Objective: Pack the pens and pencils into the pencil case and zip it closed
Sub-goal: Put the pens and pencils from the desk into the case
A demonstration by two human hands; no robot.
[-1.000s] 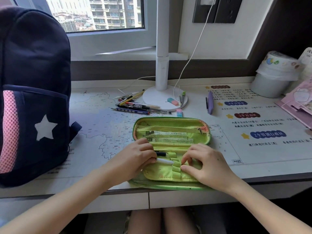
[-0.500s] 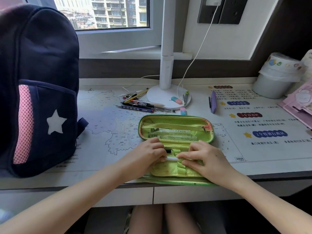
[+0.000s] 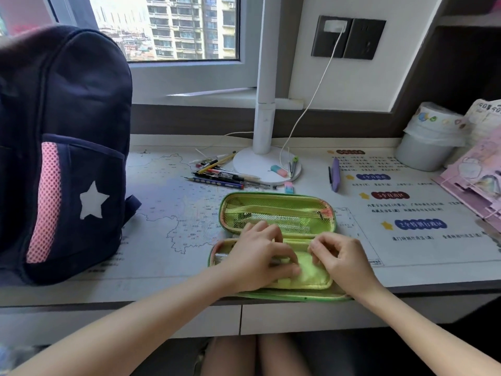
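The green pencil case lies open near the desk's front edge, its mesh-pocket lid tipped back. My left hand lies over the left of the case's yellow inner flap, fingers curled on a white pen whose end pokes out on the left. My right hand pinches the flap's upper right edge with curled fingers. A loose pile of pens and pencils lies behind the case, and one purple pen lies apart on the right.
A dark backpack with a white star stands at the left. The white lamp base behind the case carries an eraser and a compass; another eraser lies beside it. A white container and pink booklets fill the right.
The white pen has slid further left under my left hand. The flap's elastic loops, plain before, are now mostly covered. My right hand shifted up to the flap's edge.
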